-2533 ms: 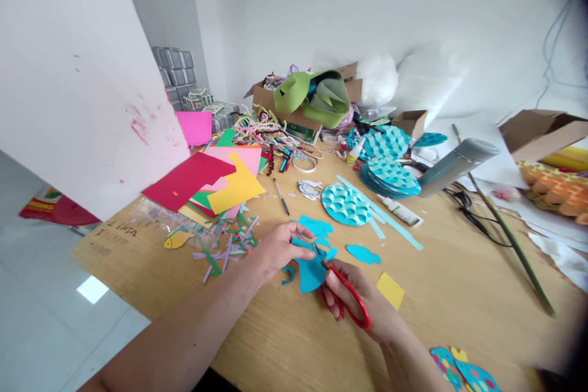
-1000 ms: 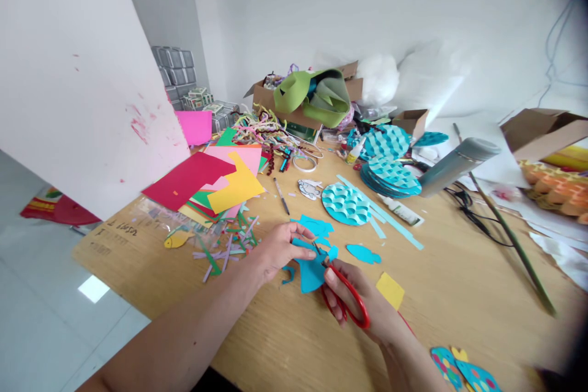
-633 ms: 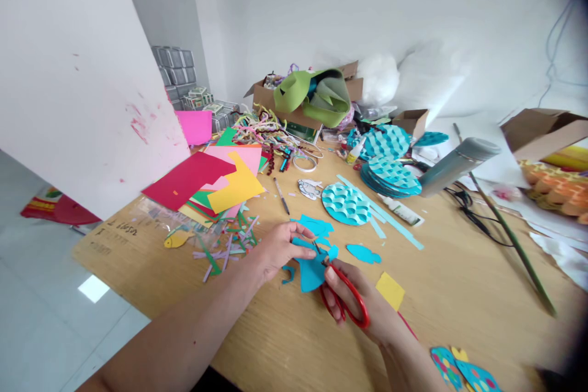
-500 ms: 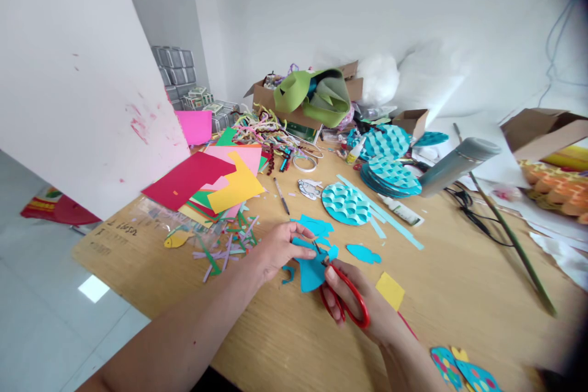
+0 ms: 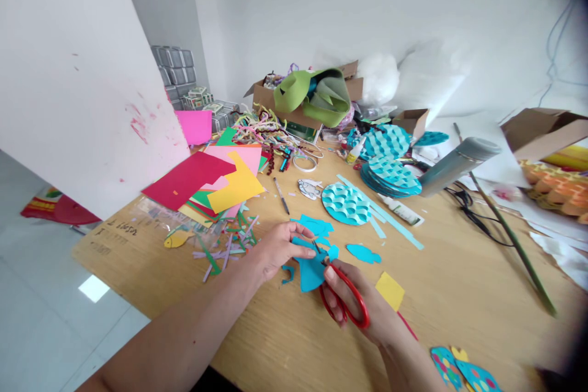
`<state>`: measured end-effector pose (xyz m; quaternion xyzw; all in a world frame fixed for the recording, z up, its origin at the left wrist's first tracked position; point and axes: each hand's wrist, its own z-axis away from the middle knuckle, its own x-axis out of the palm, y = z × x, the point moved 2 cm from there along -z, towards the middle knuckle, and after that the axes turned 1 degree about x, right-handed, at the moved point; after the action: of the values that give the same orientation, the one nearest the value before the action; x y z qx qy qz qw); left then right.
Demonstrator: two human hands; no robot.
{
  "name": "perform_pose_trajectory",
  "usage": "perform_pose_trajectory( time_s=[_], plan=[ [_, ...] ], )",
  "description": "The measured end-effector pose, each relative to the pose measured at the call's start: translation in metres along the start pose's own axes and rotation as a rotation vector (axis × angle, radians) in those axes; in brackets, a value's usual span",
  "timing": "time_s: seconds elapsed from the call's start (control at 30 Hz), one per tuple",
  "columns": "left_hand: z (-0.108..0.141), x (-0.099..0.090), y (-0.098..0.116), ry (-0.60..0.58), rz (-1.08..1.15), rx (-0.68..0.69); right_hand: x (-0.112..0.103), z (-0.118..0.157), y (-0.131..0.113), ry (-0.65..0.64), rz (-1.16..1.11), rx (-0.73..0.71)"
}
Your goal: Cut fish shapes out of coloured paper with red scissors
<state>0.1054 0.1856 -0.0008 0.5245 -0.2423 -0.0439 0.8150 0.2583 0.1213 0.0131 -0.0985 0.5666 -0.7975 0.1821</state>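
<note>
My left hand (image 5: 285,246) pinches a piece of blue paper (image 5: 312,274) between thumb and fingers. Red-handled scissors (image 5: 353,297) are in my right hand (image 5: 351,288), with the fingers through the loops and the blades at the blue paper by my left fingertips. More blue paper (image 5: 316,225) lies just behind my hands, and a small curled blue scrap (image 5: 287,275) rests near my left wrist. To the right is a blue fish-shaped cutout (image 5: 364,253). A yellow paper piece (image 5: 390,291) lies beside my right wrist.
Colored paper sheets (image 5: 193,179) and thin paper strips (image 5: 227,251) cover the left side. A pen (image 5: 282,196), a blue scaled oval (image 5: 345,204) and a glue bottle (image 5: 402,211) lie behind my hands. A grey flask (image 5: 459,165) and a long stick (image 5: 509,229) are on the right.
Almost nothing differs. Both hands, the scissors and the blue paper stay in nearly the same place, with at most a tiny shift at the scissors.
</note>
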Motion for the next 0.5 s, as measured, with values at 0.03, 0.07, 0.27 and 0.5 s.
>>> perform_pose_trajectory(
  time_s=[0.03,0.07,0.27,0.5],
  plan=[
    [0.0002,0.0001,0.0002,0.0,-0.002,-0.008,-0.0001,0.0001,-0.0003,0.009,0.002,0.004],
    [0.0005,0.0002,0.0004,0.001,-0.006,-0.013,-0.0002,0.0002,-0.0004,0.016,0.001,0.007],
    [0.001,-0.0004,-0.0002,0.005,-0.027,-0.018,-0.0005,0.0003,-0.0002,0.029,-0.01,0.016],
    [0.0016,0.0008,0.0005,0.005,-0.015,-0.025,-0.0017,-0.0007,0.001,0.02,0.004,0.007]
  ],
)
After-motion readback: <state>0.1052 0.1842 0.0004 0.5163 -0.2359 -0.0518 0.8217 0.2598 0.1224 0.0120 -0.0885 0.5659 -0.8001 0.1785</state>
